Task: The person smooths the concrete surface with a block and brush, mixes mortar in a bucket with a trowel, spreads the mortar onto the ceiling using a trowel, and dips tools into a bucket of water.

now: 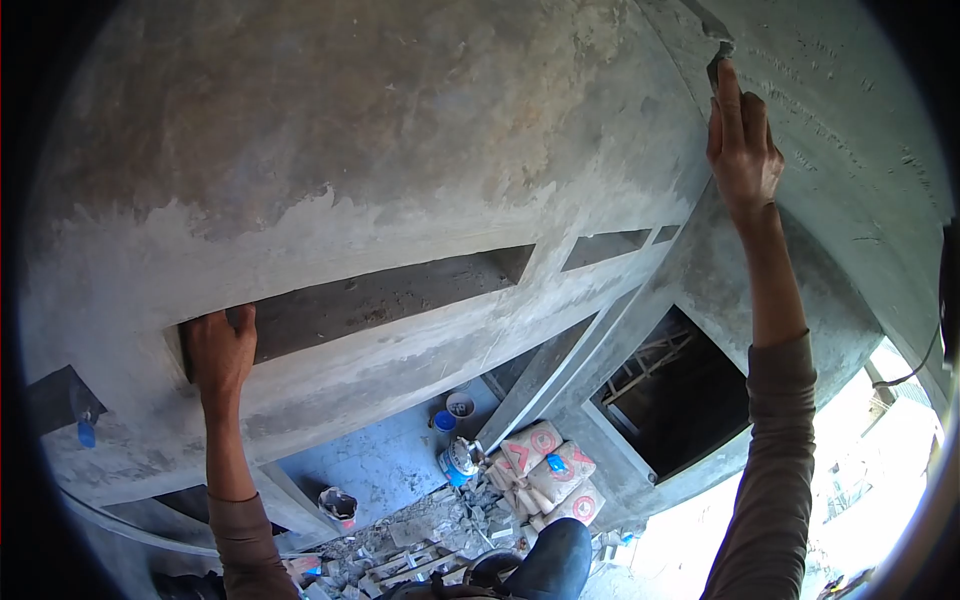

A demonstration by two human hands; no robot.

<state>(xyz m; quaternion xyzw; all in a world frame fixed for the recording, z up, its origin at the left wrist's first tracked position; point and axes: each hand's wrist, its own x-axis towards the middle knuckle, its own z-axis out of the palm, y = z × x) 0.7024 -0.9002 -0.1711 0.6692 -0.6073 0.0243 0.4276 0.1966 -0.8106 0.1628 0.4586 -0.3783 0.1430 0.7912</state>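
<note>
My right hand (745, 150) is raised high against the grey plastered surface (840, 130) at the upper right. Its fingers are wrapped round the handle of a trowel (713, 22), with the index finger stretched along it. Part of the trowel blends into the grey plaster, so its full shape is hard to make out. At the left, my left hand (222, 352) reaches into a long slot-like opening (390, 300) in the wall. Its fingers curl over the slot's edge near the left end, and the fingertips are partly hidden.
Smaller openings (605, 249) continue along the wall. Far below lie stacked cement bags (560, 480), a splattered bucket (460, 460), another bucket (338, 505) and rubble (420, 525). A dark window opening (680, 400) is at the right. My knee (555, 560) shows at the bottom, above the drop.
</note>
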